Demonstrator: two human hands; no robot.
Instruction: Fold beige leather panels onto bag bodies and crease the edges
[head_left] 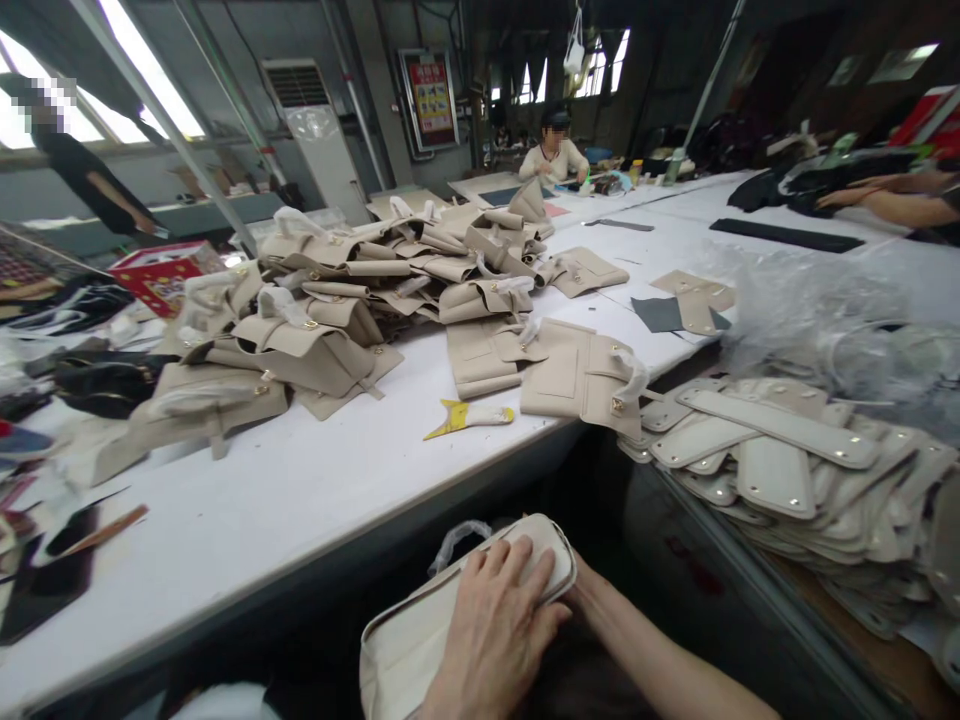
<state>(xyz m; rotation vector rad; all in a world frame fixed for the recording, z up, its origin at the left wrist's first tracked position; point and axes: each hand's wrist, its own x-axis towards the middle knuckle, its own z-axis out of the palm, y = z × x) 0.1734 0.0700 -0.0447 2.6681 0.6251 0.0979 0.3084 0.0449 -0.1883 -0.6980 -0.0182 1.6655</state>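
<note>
A beige handbag [409,640] lies tilted in front of me below the table edge, its pale, long base side up. Behind it shows its handle [456,545], wrapped in clear plastic. My left hand [499,620] rests on the bag near its far rounded end, fingers stretched and apart, thumb toward the right. From the right, my right hand [581,583] reaches to the bag's far end. Its fingers are hidden behind the bag.
Beige bags [345,300] lie heaped on the white table [300,510], with a yellow-ended tool [469,417] nearby. At right are stacked pale panels [780,440] and clear plastic [840,330]. One person [553,155] sits across; a person's arms [892,195] reach in at right.
</note>
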